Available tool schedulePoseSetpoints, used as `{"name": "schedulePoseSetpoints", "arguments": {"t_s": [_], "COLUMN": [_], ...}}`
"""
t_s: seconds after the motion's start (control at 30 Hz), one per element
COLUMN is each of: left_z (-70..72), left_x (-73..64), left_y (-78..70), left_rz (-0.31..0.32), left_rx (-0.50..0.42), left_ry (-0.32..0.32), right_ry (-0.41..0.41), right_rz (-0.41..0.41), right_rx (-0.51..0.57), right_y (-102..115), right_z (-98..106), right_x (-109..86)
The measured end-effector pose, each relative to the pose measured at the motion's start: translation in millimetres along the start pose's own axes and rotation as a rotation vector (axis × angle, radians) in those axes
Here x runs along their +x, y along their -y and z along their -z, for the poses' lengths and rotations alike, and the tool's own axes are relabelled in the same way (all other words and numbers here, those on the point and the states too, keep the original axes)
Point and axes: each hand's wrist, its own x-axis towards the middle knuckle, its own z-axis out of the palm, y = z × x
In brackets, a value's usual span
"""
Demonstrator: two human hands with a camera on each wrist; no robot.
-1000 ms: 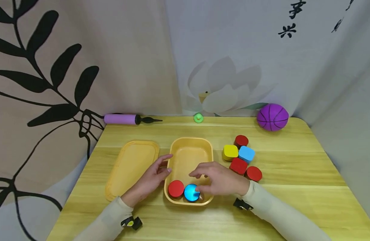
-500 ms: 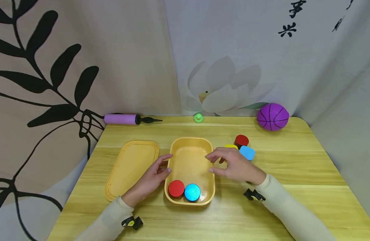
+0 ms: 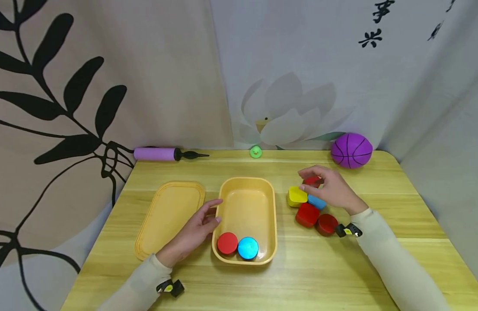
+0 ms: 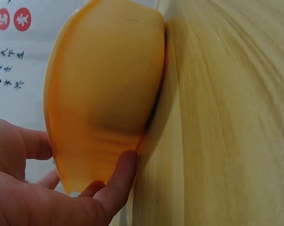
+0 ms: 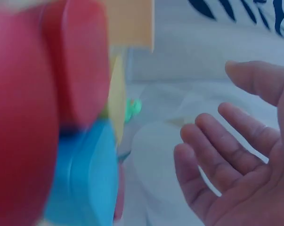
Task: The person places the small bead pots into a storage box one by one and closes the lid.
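My left hand (image 3: 200, 228) rests against the left wall of a yellow plastic box (image 3: 244, 178); in the left wrist view its fingers (image 4: 123, 176) lie spread at the box's outer side. Inside the box, at the near end, sit a red round block (image 3: 227, 243) and a blue round block (image 3: 248, 248). Over the group of blocks on the right, my right hand (image 3: 332, 186) hovers with fingers apart, holding nothing. Beneath and beside it are a partly covered red round block (image 3: 312, 181), a yellow block (image 3: 297, 197), a blue block (image 3: 317, 202), a red square-topped block (image 3: 307, 215) and another red round block (image 3: 326, 224).
A yellow lid (image 3: 170, 218) lies left of the box. Along the back edge of the wooden table (image 3: 398, 259) are a purple hand pump (image 3: 155, 153), a small green toy (image 3: 256, 152) and a purple ball (image 3: 352, 150). A printed curtain hangs behind.
My right hand has moved from above the box, away and to the right, over the group of blocks. The blue round block in the box is now uncovered. My left hand stays at the box.
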Motion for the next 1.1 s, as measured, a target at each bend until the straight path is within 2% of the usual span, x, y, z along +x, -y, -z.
{"name": "schedulePoseSetpoints", "arguments": {"t_s": [0.23,0.53,0.8,1.1], "left_z": [0.6,2.2,1.1,2.4], "left_x": [-0.5,-0.1,-1.3,-0.2], "left_y": [-3.2,-3.8,-2.6,-1.9], "left_rz": [0.0,-0.009,0.004,0.004], "left_rx": [-0.004,0.001,-0.007,-0.016], "left_ry": [0.005,0.022,0.022,0.018], "right_ry": [0.059,0.092,0.116,0.113], "right_rz": [-0.072,-0.167,-0.181,-0.189], "right_rx": [-0.031,-0.022,-0.088,-0.165], "right_y": [-32.9,-58.1,-70.2,-66.4], "right_z": [15.4,13.6,5.7,-1.1], "right_x": [7.3,13.0,20.2,27.0]}}
